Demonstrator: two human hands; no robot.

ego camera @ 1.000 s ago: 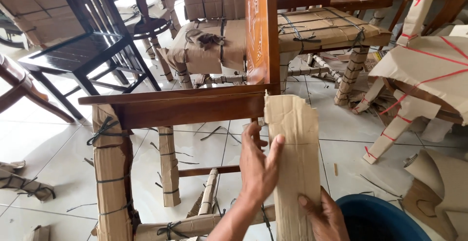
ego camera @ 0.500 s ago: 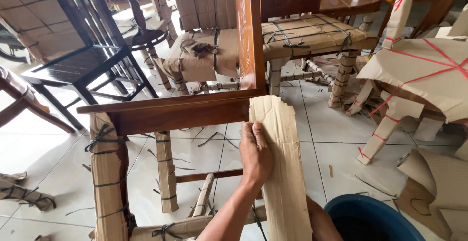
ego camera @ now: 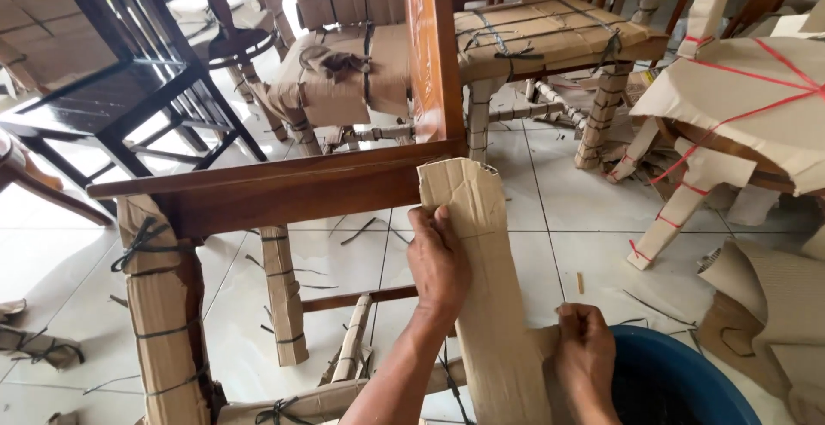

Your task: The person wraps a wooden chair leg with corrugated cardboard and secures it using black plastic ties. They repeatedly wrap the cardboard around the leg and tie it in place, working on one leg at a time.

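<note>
A tall strip of brown cardboard (ego camera: 485, 244) stands against the near right leg of a dark wooden chair frame (ego camera: 284, 193). My left hand (ego camera: 438, 262) presses flat on the strip's upper left side, fingers curled over its edge. My right hand (ego camera: 589, 352) grips the strip's lower right edge. The strip's top reaches the chair's seat rail. The leg behind the strip is hidden. The chair's left leg (ego camera: 163, 305) is wrapped in cardboard tied with black strapping.
A blue tub (ego camera: 679, 382) sits at lower right. Cardboard-wrapped chairs (ego camera: 550, 38) and one bound with red string (ego camera: 739, 98) crowd the back and right. A black chair frame (ego camera: 129, 90) stands at far left. Strapping scraps litter the white tile floor (ego camera: 550, 193).
My left hand closed from spread fingers onto the strip's edge. My right hand dropped out of sight, then came back onto the lower right edge. The view shifted slightly.
</note>
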